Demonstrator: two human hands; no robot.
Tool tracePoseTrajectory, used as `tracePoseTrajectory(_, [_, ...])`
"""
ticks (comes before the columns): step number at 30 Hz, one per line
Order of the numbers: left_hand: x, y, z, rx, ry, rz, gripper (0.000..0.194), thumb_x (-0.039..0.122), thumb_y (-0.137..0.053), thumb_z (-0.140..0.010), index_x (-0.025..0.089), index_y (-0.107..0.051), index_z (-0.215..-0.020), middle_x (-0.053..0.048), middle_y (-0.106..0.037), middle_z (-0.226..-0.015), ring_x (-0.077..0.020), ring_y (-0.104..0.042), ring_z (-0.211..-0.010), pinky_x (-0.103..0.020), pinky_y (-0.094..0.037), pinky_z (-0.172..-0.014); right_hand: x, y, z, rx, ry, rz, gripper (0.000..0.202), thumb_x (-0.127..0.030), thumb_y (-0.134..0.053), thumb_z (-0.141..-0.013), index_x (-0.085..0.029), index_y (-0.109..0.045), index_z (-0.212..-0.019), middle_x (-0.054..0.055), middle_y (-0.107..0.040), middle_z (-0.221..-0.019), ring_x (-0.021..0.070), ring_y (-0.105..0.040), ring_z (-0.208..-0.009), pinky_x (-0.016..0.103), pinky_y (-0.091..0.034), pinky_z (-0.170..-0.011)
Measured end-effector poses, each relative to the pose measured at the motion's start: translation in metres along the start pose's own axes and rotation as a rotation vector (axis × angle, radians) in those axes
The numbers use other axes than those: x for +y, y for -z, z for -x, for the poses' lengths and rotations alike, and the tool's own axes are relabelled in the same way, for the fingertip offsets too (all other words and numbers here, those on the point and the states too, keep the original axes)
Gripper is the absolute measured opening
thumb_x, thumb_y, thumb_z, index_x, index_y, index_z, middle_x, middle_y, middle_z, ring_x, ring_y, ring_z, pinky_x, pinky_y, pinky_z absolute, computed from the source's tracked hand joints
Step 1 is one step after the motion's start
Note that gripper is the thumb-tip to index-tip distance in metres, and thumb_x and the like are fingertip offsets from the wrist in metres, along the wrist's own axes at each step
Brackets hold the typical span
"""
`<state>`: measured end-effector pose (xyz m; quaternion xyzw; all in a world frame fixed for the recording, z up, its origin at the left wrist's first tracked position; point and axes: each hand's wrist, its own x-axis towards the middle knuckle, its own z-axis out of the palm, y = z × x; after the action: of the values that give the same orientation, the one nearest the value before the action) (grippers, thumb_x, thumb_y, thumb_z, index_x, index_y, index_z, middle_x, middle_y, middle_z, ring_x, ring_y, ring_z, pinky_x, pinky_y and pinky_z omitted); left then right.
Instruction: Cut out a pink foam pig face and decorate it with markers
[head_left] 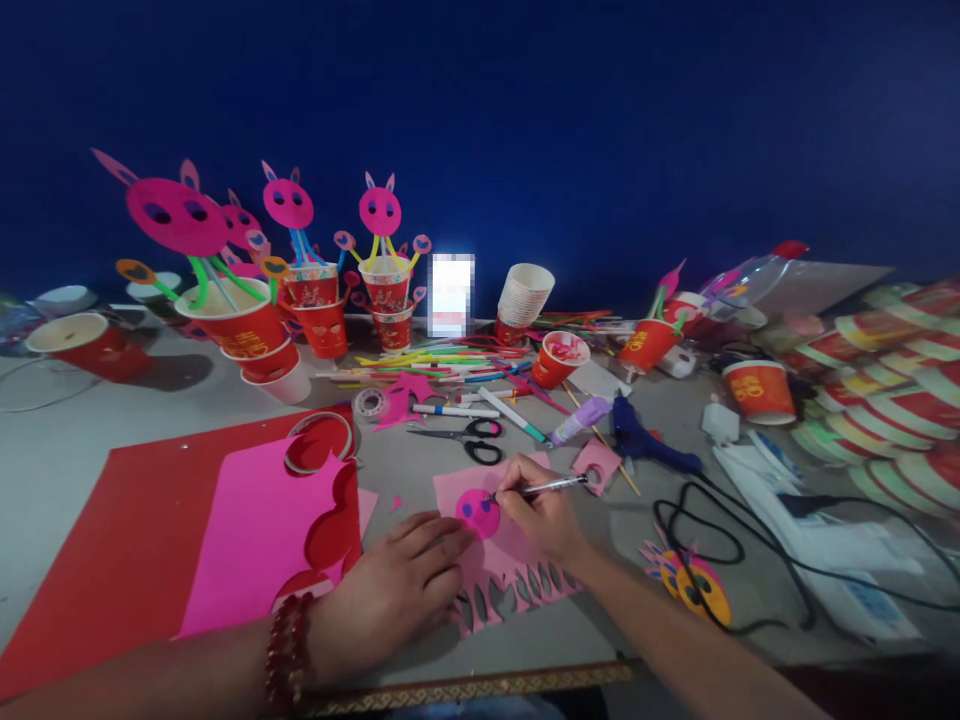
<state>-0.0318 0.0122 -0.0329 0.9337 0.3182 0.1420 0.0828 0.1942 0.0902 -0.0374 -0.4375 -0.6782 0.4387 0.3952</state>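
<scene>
My right hand (546, 520) grips a slim pen (553, 485), its tip at one of two blue-purple eye spots on a small magenta paper disc (480, 525). Beneath the disc lies a light pink sheet (517, 552), with a row of leaf-shaped cut-outs along its near edge. My left hand (405, 575) rests palm down, fingers stretched out, their tips by the disc's left edge. Beyond the sheet are black-handled scissors (480, 432). To the left, a magenta sheet (247, 535) with round cut-outs overlaps a red sheet (112, 540).
Red paper cups with pink paper figures (380, 212) stand at the back left. Behind the scissors lie markers (454, 411) and a pile of coloured sticks (442, 362). On the right are a blue glue gun (649, 440), its black cable (739, 548) and stacked cups (900, 400).
</scene>
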Motion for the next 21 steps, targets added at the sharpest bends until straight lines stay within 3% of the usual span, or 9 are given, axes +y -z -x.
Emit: tracePoseTrajectory(21, [0.0004, -0.0003, -0.001, 0.014, -0.001, 0.013, 0.023, 0.038, -0.063, -0.091, 0.018, -0.062, -0.103, -0.006, -0.051, -0.145, -0.0236, -0.044, -0.133, -0.042, -0.032, -0.115, -0.0033, 0.0012, 0.0017, -0.001, -0.011, 0.024, 0.018, -0.013, -0.053, -0.077, -0.022, -0.047, -0.063, -0.006, -0.042, -0.057, 0.0115, -0.038, -0.051, 0.024, -0.029, -0.049])
